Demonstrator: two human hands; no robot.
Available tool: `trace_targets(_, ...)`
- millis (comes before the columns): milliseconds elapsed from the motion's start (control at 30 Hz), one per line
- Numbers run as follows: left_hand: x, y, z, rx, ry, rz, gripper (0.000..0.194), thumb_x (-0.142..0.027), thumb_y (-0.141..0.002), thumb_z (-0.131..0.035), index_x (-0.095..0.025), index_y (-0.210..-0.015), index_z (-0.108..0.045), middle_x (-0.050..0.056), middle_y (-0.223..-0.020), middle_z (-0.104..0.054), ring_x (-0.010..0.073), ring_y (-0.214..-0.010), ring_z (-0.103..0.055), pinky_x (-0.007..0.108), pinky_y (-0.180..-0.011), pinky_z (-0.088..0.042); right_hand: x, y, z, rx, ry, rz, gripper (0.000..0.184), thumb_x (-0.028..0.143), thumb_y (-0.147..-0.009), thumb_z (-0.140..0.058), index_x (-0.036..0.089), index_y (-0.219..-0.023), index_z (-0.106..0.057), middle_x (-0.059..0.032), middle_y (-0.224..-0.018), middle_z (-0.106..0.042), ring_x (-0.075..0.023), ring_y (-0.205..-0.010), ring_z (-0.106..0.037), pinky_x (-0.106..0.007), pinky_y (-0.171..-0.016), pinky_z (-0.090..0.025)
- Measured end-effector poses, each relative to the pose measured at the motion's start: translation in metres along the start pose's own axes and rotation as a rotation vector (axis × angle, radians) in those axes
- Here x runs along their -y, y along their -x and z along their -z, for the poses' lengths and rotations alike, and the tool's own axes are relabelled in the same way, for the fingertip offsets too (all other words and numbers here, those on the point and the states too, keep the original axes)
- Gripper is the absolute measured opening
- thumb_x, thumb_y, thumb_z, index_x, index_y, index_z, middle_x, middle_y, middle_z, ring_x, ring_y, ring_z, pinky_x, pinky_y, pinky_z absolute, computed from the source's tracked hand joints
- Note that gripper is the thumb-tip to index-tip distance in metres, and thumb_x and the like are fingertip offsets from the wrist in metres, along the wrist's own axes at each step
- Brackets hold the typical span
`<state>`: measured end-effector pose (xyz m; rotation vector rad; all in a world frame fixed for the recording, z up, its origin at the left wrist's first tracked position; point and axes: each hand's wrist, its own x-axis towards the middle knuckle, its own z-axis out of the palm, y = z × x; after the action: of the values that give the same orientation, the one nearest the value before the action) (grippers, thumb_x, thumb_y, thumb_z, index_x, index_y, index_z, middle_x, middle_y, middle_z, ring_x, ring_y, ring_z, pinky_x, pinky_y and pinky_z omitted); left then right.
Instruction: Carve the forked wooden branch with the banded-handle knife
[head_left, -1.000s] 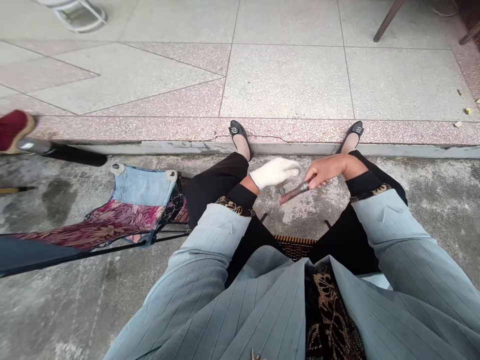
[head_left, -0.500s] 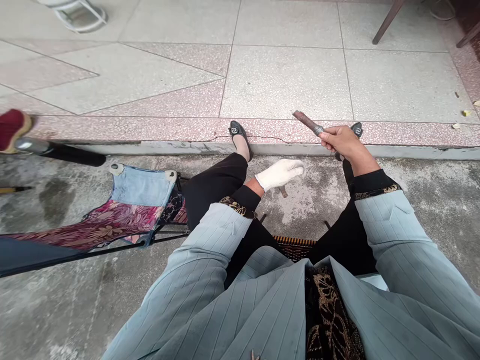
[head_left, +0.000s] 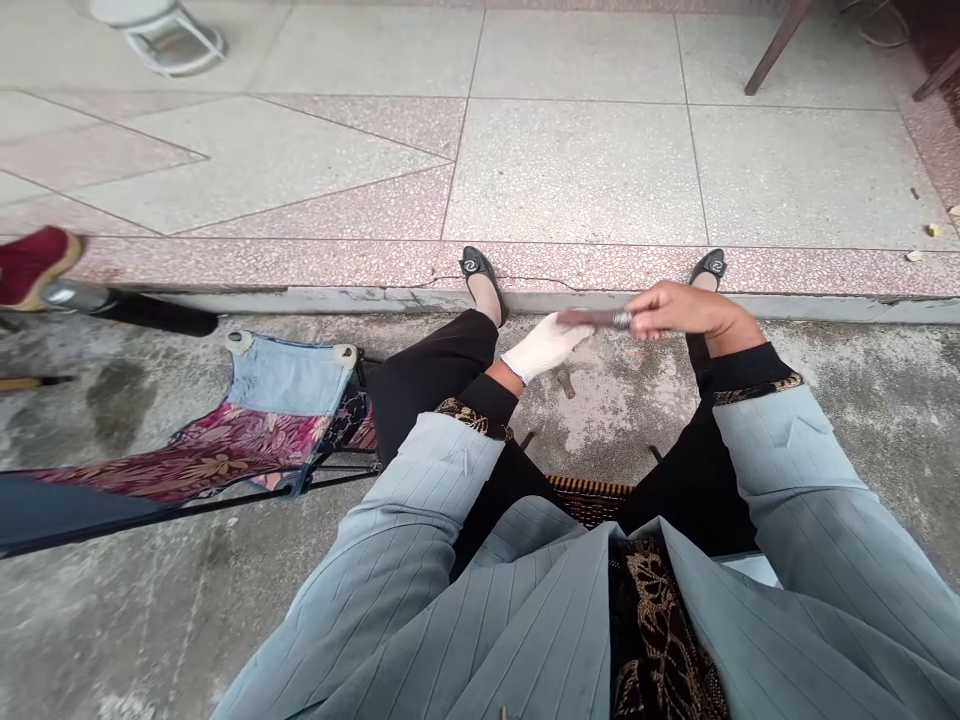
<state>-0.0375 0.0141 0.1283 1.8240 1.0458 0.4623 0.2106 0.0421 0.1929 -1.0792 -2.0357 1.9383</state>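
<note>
White glove fabric covers my left hand [head_left: 546, 345], whose fingers meet the far end of a dark stick [head_left: 589, 318]; blur keeps me from telling whether they grip it. My bare right hand [head_left: 679, 310] has its fingers closed around the wire-wound end. The stick spans the gap between both hands, nearly level across my view, over the concrete [head_left: 600, 430] just on my side of the step edge [head_left: 592, 302]. I see a short brown piece [head_left: 566, 384] on the concrete, below the glove. My knees are spread, leaving a gap between them down to the woven seat [head_left: 589, 500]. Leftward, the fabric chair [head_left: 289, 375] sits close beside my left knee. Both black shoes [head_left: 480, 268] rest at the step's rim.
</note>
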Motion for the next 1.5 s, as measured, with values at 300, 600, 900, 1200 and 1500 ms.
trace_targets(300, -0.013, 0.003, -0.018, 0.193, 0.220, 0.061, 0.028, -0.046, -0.088, -0.065, -0.019, -0.088, -0.075, 0.003, -0.062, -0.061, 0.0130, -0.053, -0.052, 0.025, -0.051, -0.041, -0.019, -0.012, 0.018, -0.828, -0.106, -0.090, 0.029, 0.039, -0.090, -0.073, 0.016, -0.075, -0.062, -0.0012, -0.066, -0.059, -0.0092, -0.051, -0.046, -0.022, -0.047, -0.035)
trace_targets(600, -0.010, 0.005, -0.013, 0.337, 0.019, -0.003, 0.024, -0.035, -0.089, -0.062, -0.019, -0.093, -0.079, 0.004, -0.071, -0.071, 0.0162, -0.063, -0.058, 0.028, -0.067, -0.046, -0.021, -0.035, 0.004, -0.425, 0.846, -0.482, 0.031, 0.038, -0.100, -0.058, 0.014, -0.111, -0.076, -0.0167, -0.110, -0.072, -0.0282, -0.099, -0.065, -0.033, -0.074, -0.042)
trace_targets(900, 0.009, 0.003, 0.012, 0.118, -0.173, 0.003, 0.034, -0.040, -0.094, -0.051, -0.017, -0.100, -0.076, 0.004, -0.085, -0.073, 0.0175, -0.076, -0.063, 0.028, -0.076, -0.047, -0.019, -0.027, -0.012, 0.358, 0.561, -0.491, 0.026, 0.037, -0.086, -0.078, 0.011, -0.087, -0.078, -0.0046, -0.067, -0.066, -0.0145, -0.060, -0.056, -0.028, -0.062, -0.043)
trace_targets(1200, 0.013, -0.006, -0.014, 0.141, -0.212, -0.003, 0.037, -0.037, -0.100, -0.041, -0.017, -0.108, -0.071, 0.004, -0.090, -0.071, 0.0175, -0.078, -0.062, 0.028, -0.075, -0.046, -0.007, 0.003, 0.012, -0.343, -0.180, 0.170, 0.040, 0.052, -0.078, -0.080, 0.014, -0.077, -0.069, -0.0008, -0.068, -0.062, -0.0081, -0.054, -0.048, -0.021, -0.052, -0.038)
trace_targets(1500, 0.002, -0.001, -0.029, 0.245, -0.490, -0.086, 0.028, -0.034, -0.100, -0.050, -0.024, -0.113, -0.073, 0.006, -0.095, -0.076, 0.0191, -0.083, -0.068, 0.027, -0.076, -0.045, -0.018, -0.030, 0.002, -0.556, 0.742, -0.400, 0.027, 0.037, -0.098, -0.061, 0.014, -0.102, -0.076, -0.0135, -0.101, -0.074, -0.0261, -0.094, -0.067, -0.032, -0.075, -0.047)
